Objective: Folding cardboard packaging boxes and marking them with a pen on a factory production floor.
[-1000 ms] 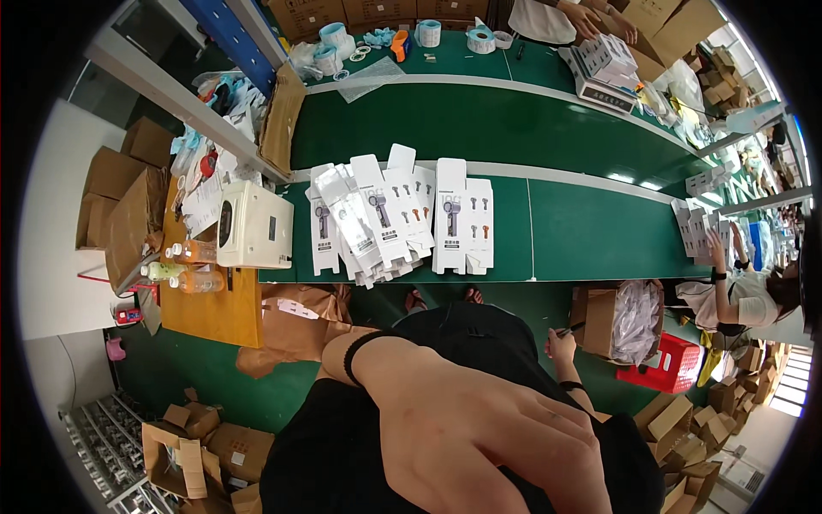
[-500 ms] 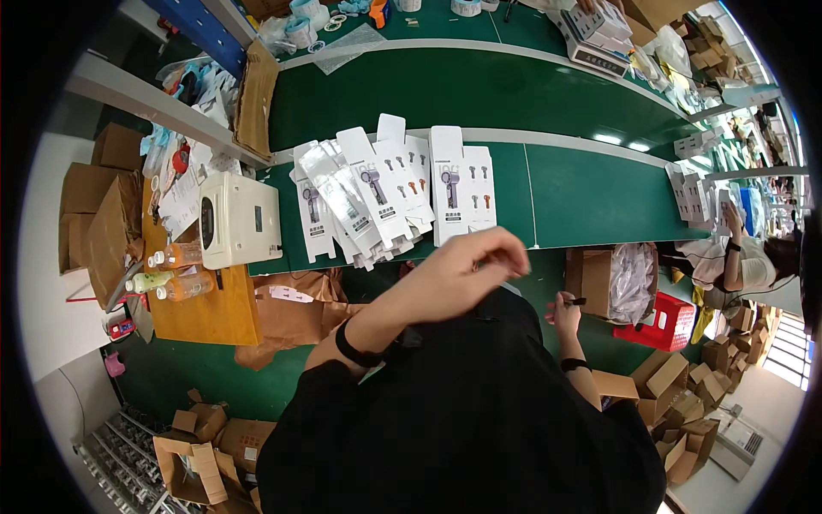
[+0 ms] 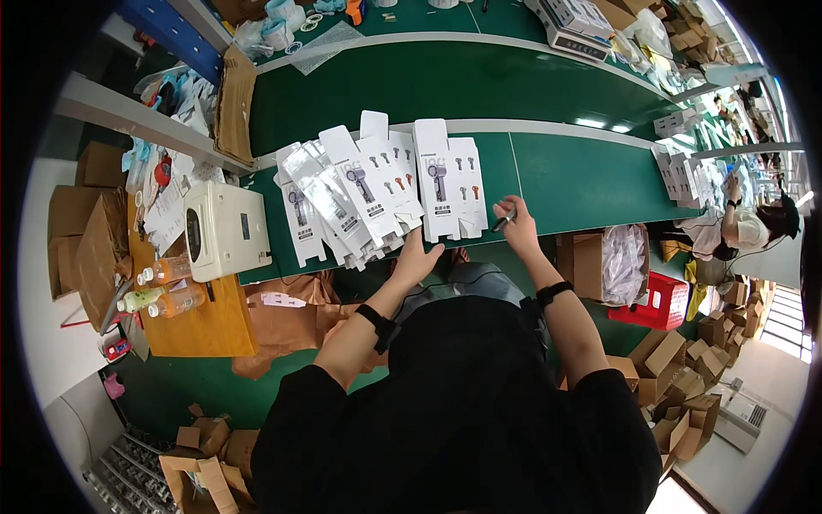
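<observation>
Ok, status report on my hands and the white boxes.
Left hand by white boxes, contact unclear. Right hand holding dark pen-like thing. Boxes flat, overlapping on green table. Cream machine off left, out of the way.

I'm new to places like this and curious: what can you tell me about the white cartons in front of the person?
The white cartons look like thin cardboard, flattened, with tabs at their ends. They show a purple-grey handheld device and rows of smaller ones, some orange. Most overlap in a messy, tilted pile; those at the right lie straighter. All rest near the green table's front edge. The left hand is at their lower edge, apparently touching.
</observation>
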`<state>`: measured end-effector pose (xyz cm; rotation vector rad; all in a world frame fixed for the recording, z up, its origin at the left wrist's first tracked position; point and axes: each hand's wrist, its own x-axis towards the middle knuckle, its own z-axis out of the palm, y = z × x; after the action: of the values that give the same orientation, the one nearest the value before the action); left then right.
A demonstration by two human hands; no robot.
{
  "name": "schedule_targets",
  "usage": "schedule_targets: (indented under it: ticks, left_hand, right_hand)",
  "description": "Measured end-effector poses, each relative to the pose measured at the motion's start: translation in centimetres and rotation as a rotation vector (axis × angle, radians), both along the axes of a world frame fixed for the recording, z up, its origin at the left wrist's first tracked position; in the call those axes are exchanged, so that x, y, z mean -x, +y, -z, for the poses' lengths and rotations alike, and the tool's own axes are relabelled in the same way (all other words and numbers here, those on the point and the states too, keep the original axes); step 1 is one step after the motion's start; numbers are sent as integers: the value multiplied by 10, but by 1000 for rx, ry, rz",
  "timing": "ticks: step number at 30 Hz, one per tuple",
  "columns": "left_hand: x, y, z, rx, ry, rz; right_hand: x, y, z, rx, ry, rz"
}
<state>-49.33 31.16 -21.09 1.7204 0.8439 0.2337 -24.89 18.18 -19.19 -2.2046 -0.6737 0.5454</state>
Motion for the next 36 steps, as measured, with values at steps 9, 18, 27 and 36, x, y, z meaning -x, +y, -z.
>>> schedule_targets:
  ticks: [9, 18, 27, 36]
  left_hand:
    - [-23, -7, 22, 403, -171, -345]
    - [-84, -33, 10, 455, -233, -544]
    - [-174, -63, 7, 464, -64, -676]
    - [-279, -121, 11, 282, 94, -459]
  right_hand:
    - [12, 61, 11, 101, 264, 134]
    - [-30, 49, 34, -70, 151, -28]
    - [-113, 18, 33, -98, 271, -143]
    - [-227, -67, 17, -77, 304, 53]
